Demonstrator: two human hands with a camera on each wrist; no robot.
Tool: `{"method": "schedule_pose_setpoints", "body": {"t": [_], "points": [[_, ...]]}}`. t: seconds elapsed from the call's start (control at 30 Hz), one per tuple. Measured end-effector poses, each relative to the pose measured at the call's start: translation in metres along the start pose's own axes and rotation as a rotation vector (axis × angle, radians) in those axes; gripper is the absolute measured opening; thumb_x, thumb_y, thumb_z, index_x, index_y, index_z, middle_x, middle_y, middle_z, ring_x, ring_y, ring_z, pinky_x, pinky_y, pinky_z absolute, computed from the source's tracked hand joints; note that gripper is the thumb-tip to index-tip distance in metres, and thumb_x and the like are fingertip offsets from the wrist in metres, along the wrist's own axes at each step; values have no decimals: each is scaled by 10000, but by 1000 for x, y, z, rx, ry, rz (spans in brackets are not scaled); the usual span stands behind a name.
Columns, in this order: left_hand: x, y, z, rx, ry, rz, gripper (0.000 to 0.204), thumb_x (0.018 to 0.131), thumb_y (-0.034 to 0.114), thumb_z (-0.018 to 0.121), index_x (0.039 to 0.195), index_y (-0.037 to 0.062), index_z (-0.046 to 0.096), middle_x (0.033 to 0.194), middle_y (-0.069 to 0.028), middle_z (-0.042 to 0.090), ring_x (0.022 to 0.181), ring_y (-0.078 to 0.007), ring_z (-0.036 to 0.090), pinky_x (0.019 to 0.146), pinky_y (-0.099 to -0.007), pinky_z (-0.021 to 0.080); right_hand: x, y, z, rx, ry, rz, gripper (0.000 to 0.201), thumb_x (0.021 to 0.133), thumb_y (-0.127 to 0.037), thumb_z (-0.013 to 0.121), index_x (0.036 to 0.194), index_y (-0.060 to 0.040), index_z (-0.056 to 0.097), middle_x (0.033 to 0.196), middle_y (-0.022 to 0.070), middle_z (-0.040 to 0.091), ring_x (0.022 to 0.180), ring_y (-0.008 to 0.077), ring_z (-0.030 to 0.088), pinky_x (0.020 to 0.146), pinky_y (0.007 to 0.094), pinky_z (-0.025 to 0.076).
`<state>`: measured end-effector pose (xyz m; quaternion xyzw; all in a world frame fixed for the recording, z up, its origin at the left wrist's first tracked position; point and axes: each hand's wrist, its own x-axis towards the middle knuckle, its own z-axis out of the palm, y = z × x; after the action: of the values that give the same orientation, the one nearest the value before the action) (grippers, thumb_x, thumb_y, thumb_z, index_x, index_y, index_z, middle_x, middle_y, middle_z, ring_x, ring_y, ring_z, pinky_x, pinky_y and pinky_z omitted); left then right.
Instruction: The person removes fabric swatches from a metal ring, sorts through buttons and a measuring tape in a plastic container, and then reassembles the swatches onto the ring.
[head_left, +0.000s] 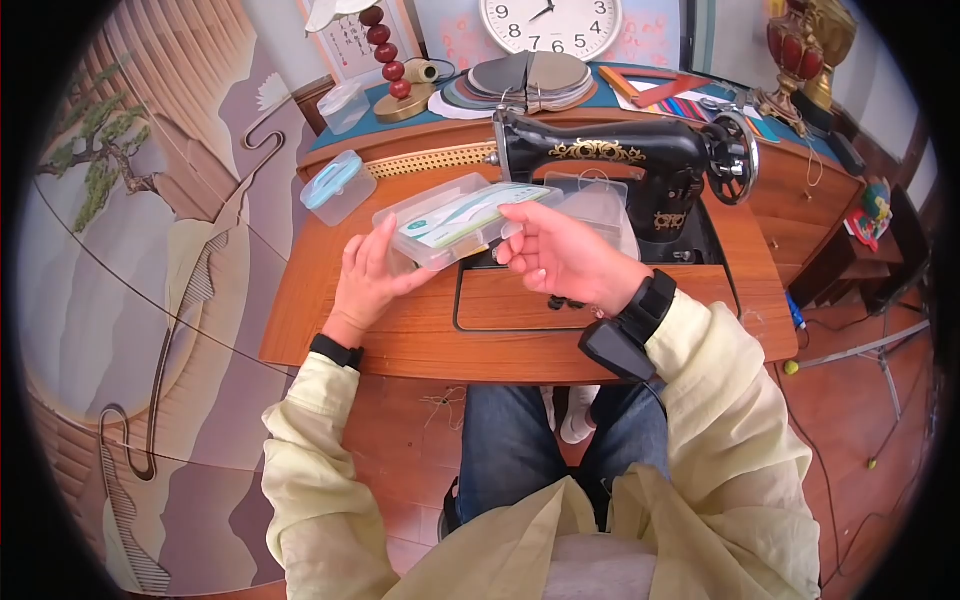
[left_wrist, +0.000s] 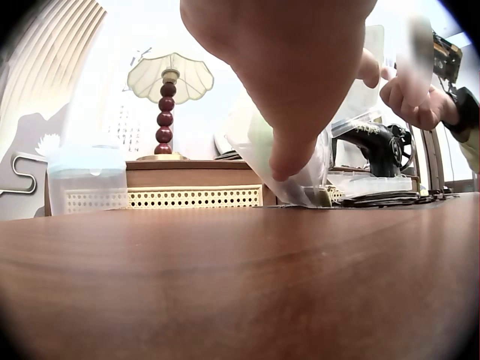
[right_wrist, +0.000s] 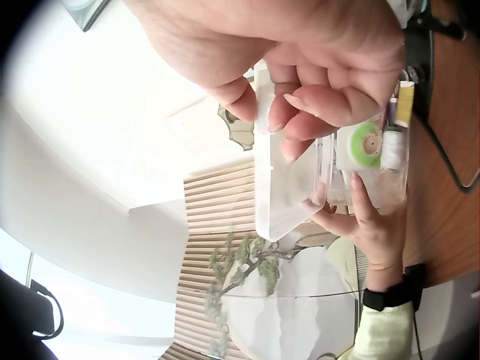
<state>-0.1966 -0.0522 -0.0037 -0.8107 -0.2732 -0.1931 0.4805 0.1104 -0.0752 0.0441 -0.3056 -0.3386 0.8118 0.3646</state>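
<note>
A clear plastic box (head_left: 440,258) is tilted above the table, its labelled lid (head_left: 470,212) partly raised. My left hand (head_left: 368,285) grips the box's left end, thumb along the near side. With thumb and fingers, my right hand (head_left: 575,255) pinches the lid's near edge; the other fingers are curled. The right wrist view shows the lid (right_wrist: 281,187) standing away from the box, where a green spool (right_wrist: 365,145), a white spool (right_wrist: 392,150) and a yellow item (right_wrist: 405,103) lie. In the left wrist view, my left hand (left_wrist: 289,67) hides much of the box.
A black sewing machine (head_left: 620,150) stands right of the box, with an open clear container (head_left: 610,215) beside it. At the table's left is a blue-lidded box (head_left: 338,190). Behind are a lamp (head_left: 390,72), stacked fabric swatches (head_left: 530,80) and a clock (head_left: 550,22).
</note>
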Motion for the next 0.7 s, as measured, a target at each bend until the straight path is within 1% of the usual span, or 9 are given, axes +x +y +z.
{"method": "schedule_pose_setpoints", "body": {"t": [0.1,0.2,0.3,0.4,0.5,0.6,0.67,0.7], "points": [[4,4,-5,-33,45,-8,593,775,195,711,1249,504,534,1412,-175,339,1195,-276,441,940,-403,375,-5,-1,-2,-14,-19,-1,362,874,-394,649,668,-118,538,761,51,640,616,84,544,478,201,378],[6,10,-10,-39,52,-19,599,773,200,712,1248,514,525,1414,-174,338,1179,-267,444,936,-399,376,-15,-3,0,-30,-45,-9,357,886,-389,635,675,-118,538,767,50,644,617,82,546,485,198,379],[1,7,-6,-61,72,8,568,776,212,710,1229,507,538,1414,-165,341,1194,-265,429,938,-399,376,-19,-1,-2,-64,-74,-12,349,898,-390,624,692,-119,547,769,47,650,625,78,553,494,190,379],[0,7,-4,-33,65,-11,458,777,239,689,1139,469,529,1428,-123,359,1229,-245,429,926,-395,378,-21,0,-1,-81,-51,-9,339,908,-391,614,719,-114,560,762,44,650,627,77,555,494,191,375],[2,4,-9,-87,79,-43,422,757,229,695,1083,445,536,1425,-117,365,1248,-244,426,928,-397,375,-21,1,4,-107,-41,-14,325,914,-386,607,759,-102,575,750,41,644,620,83,549,486,200,370],[-3,-1,-4,-72,137,-72,437,744,225,699,1082,452,539,1417,-112,374,1248,-245,430,928,-398,374,-25,-1,9,-157,-73,-29,309,915,-387,607,835,-88,605,769,37,651,632,75,552,495,196,374],[-3,-4,-2,-35,124,-62,423,747,218,695,1068,449,546,1412,-110,382,1244,-247,435,927,-398,375,-24,0,9,-176,-93,-37,309,916,-387,606,876,-80,617,778,35,653,641,71,554,502,193,377],[-3,-6,-2,-15,119,-58,416,748,214,692,1061,448,549,1409,-109,386,1242,-248,438,927,-398,375,-22,-1,8,-179,-92,-41,310,913,-397,610,846,-94,609,778,36,657,642,69,555,515,191,382]]}}
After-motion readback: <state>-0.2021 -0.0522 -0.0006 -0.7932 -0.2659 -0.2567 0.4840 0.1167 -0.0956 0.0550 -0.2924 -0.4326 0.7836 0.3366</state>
